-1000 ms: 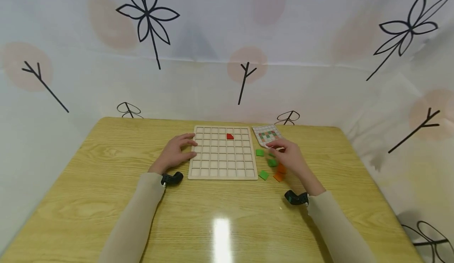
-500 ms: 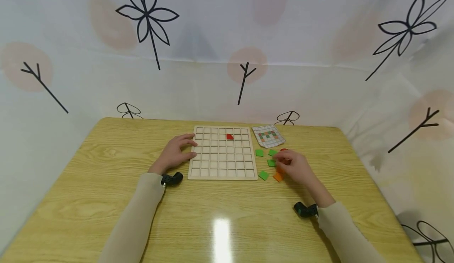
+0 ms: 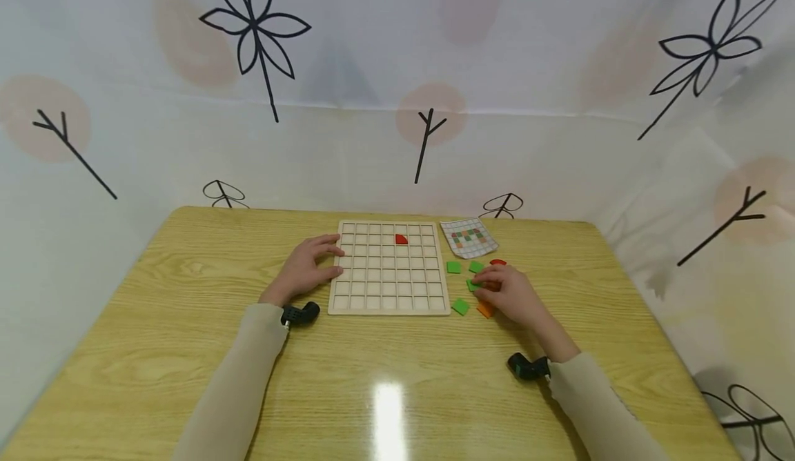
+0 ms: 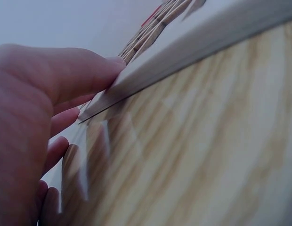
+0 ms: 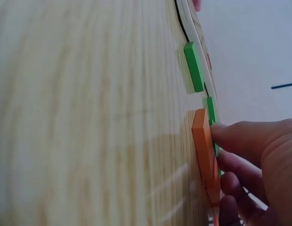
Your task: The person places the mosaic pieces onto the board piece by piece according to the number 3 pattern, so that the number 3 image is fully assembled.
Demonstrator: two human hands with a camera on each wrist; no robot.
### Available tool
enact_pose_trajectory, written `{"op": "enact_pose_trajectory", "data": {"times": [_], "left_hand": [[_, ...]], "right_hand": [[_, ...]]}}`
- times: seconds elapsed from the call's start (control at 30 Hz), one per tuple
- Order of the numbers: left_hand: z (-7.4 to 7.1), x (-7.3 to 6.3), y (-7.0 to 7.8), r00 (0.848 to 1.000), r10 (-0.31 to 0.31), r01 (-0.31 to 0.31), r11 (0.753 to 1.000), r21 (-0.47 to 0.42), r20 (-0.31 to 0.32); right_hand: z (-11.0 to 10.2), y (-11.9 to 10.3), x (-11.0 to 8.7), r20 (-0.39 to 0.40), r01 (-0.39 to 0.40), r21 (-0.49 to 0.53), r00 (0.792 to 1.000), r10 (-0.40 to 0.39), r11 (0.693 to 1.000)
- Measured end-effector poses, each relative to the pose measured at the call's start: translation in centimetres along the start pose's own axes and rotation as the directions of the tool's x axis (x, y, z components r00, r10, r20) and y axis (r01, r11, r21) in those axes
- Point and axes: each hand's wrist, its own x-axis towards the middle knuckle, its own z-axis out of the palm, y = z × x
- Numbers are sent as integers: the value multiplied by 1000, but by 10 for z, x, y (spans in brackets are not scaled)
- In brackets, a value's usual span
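A wooden grid board [image 3: 388, 315] lies on the table with one red tile, rounded at a corner, [image 3: 401, 239] in an upper cell. My left hand [image 3: 306, 268] rests at the board's left edge, thumb and fingers spread; in the left wrist view the thumb touches the rim. To the right of the board, my right hand [image 3: 511, 294] pinches a small green square tile [image 3: 472, 285] between thumb and fingertips. An orange tile [image 5: 203, 141] lies just in front of the thumb in the right wrist view. More orange pieces are partly hidden by this hand.
Other green tiles [image 3: 460, 307] lie between the board and my right hand. A red tile [image 3: 498, 262] shows just beyond that hand. A printed pattern card [image 3: 468, 239] lies at the board's upper right. A patterned cloth [image 3: 348, 150] hangs behind the table.
My right hand has moved from near the card down towards the tiles, then slightly left, its fingertips now at a green tile. The left hand has stayed at the board's edge.
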Motion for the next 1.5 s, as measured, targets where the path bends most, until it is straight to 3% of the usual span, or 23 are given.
{"op": "enact_pose_trajectory", "data": {"times": [0.27, 0.97, 1.5], "left_hand": [[0, 1, 0, 1000, 27, -27, 1000, 14, -4], [0, 0, 2, 1000, 29, -29, 1000, 8, -5], [0, -1, -1, 998, 56, -56, 998, 5, -27]], "right_hand": [[2, -2, 1, -9, -16, -36, 1000, 16, 999], [3, -1, 2, -57, -34, -59, 998, 31, 998], [3, -12, 15, -71, -29, -19, 997, 28, 999]]}}
